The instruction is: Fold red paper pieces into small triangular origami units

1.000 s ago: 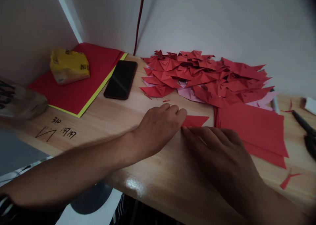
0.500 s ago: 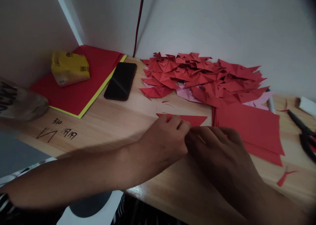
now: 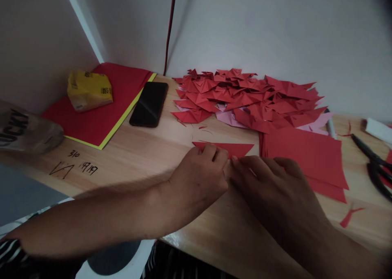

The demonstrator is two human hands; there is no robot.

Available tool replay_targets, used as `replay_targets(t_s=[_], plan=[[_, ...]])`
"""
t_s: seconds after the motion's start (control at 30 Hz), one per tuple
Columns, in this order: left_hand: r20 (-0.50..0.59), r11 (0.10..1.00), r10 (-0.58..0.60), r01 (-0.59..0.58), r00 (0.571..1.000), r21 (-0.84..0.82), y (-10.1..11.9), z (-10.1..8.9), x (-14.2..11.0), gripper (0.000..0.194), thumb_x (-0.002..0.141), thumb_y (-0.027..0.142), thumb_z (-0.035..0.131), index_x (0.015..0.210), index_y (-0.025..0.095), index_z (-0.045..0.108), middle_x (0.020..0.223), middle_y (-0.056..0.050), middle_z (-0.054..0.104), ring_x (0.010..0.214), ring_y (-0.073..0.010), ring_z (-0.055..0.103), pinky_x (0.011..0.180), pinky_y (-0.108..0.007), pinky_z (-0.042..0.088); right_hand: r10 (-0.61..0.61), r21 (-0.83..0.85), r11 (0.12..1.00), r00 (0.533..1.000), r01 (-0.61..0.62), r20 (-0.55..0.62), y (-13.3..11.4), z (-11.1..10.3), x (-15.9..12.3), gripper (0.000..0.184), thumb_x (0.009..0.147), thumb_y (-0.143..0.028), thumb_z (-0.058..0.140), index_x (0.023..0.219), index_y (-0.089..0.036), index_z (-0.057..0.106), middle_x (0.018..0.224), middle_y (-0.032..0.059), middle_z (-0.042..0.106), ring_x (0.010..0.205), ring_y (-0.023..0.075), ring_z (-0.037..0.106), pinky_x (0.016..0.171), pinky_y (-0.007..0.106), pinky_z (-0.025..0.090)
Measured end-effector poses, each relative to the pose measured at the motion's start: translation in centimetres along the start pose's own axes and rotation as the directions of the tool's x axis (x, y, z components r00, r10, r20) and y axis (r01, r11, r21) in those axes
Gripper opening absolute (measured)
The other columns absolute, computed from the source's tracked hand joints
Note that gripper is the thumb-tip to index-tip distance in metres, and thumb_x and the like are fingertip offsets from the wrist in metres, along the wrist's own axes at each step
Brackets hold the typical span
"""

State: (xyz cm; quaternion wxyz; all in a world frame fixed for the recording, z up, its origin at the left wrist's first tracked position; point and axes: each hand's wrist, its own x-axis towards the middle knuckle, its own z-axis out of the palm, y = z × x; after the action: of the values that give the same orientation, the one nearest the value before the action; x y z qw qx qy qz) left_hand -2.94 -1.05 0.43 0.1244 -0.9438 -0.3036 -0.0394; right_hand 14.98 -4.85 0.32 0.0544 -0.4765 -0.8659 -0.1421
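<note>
A red paper triangle (image 3: 237,148) lies flat on the wooden desk (image 3: 137,148) near its middle. My left hand (image 3: 200,181) rests curled on the triangle's near edge, fingers bent and pressing it down. My right hand (image 3: 272,185) meets it from the right, fingertips pinched together on the same edge of the paper. Most of the triangle's near half is hidden under both hands.
A heap of folded red and pink paper pieces (image 3: 245,97) lies behind. Red rectangular sheets (image 3: 303,156) lie to the right, black scissors (image 3: 372,164) beyond them. A black phone (image 3: 149,104), red card sheets (image 3: 101,103) and a yellow tissue pack (image 3: 88,90) sit at left.
Both hands drew back toward me a little along the red triangle, so more of its far edge shows. The view shifted slightly.
</note>
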Motion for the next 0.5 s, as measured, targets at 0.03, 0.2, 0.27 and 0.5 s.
replay_targets(t_s=[0.03,0.2,0.27,0.5], plan=[[-0.006,1.0,0.015,-0.015,1.0,-0.003,0.0,0.1,0.0,0.013,0.087,0.01,0.054,0.089,0.01,0.067,0.089,-0.01,0.062,0.083,-0.0243,0.058,0.06,-0.034,0.044,0.005,0.006,1.0,1.0,-0.005,0.007,-0.1,0.0,-0.1,0.033,0.094,-0.01,0.04,0.104,-0.014,0.07,0.094,0.0113,0.069,0.08,0.0276,0.061,0.074,0.044,0.043],[-0.047,0.998,0.056,-0.058,0.997,-0.031,-0.1,0.8,0.3,0.02,0.087,0.009,0.052,0.098,0.008,0.069,0.089,-0.011,0.062,0.084,-0.0231,0.057,0.063,-0.034,0.046,-0.017,0.04,0.999,1.0,0.017,-0.005,-0.5,0.9,-0.6,0.039,0.09,-0.004,0.041,0.122,-0.008,0.063,0.124,0.0167,0.064,0.11,0.0315,0.057,0.086,0.044,0.047],[-0.058,0.998,0.057,-0.059,0.997,-0.036,-0.1,0.9,0.3,0.022,0.088,0.008,0.051,0.1,0.007,0.069,0.09,-0.011,0.062,0.084,-0.0226,0.057,0.064,-0.034,0.046,-0.044,0.036,0.998,0.999,0.044,-0.012,-0.5,1.3,-0.7,0.04,0.089,-0.002,0.041,0.123,-0.006,0.062,0.122,0.018,0.065,0.107,0.0305,0.058,0.085,0.043,0.049],[-0.079,0.998,0.047,-0.05,0.996,-0.044,0.0,1.6,0.3,0.02,0.088,0.01,0.053,0.1,0.008,0.07,0.095,-0.011,0.064,0.087,-0.0238,0.059,0.065,-0.034,0.048,-0.057,-0.007,0.998,0.996,0.057,-0.074,-1.0,1.7,-0.2,0.032,0.085,0.0,0.047,0.11,-0.003,0.067,0.106,0.0182,0.068,0.09,0.0283,0.059,0.078,0.039,0.05]])
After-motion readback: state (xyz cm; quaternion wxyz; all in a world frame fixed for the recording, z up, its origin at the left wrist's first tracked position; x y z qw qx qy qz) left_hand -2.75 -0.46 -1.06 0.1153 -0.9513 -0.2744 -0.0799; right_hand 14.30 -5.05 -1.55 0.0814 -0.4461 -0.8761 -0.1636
